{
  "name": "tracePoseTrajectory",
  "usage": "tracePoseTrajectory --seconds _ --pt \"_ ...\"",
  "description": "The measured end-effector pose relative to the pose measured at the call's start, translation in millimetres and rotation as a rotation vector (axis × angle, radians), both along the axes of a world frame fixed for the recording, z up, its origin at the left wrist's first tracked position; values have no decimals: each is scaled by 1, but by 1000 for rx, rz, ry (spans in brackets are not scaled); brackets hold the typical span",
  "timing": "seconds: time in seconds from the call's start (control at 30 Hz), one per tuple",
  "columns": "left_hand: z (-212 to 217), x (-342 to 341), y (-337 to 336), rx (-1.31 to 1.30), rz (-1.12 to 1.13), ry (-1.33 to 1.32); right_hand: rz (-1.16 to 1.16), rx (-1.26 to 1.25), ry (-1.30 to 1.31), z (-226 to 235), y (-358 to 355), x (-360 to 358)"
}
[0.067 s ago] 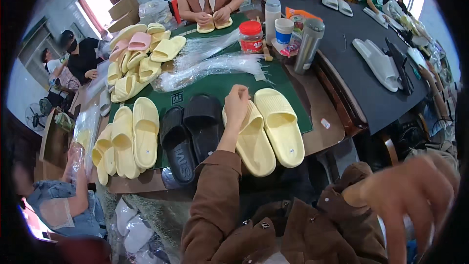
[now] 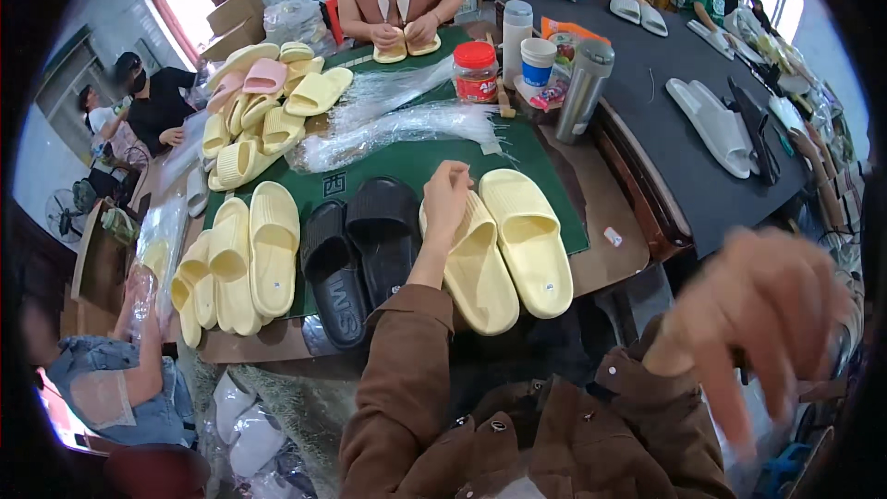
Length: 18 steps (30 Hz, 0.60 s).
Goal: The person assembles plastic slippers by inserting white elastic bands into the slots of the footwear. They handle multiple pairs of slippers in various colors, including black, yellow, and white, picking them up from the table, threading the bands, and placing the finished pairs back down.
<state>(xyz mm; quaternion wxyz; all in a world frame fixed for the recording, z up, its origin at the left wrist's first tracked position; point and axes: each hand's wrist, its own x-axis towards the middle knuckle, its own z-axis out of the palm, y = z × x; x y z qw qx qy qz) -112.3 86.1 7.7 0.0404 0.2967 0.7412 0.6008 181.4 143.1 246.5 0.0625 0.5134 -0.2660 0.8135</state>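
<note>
Left hand on yellow slipper (green mat) — crowded workroom

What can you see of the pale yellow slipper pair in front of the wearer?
The pale yellow slipper pair is two slide sandals with thick soles, looking like soft moulded foam, with ribbed bands across the top. They lie flat, side by side, toes away from the person, partly on the green mat at the near table edge. The left hand rests on the left slipper's band. A small sticker sits on the right slipper's heel. The black slipper pair lies just to their left.
</note>
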Motion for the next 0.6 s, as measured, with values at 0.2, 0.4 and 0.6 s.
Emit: tracePoseTrajectory --seconds 0.2,0.4,0.6 --pt "-14 -13 -27 34 7 -29 -957 436 -828 -95 19 -129" --pt "-2 -1 -15 28 -25 -23 -1393 907 -876 -205 57 -196" --pt "-1 1 -14 37 -16 -17 -1499 1060 -790 -225 64 -234"
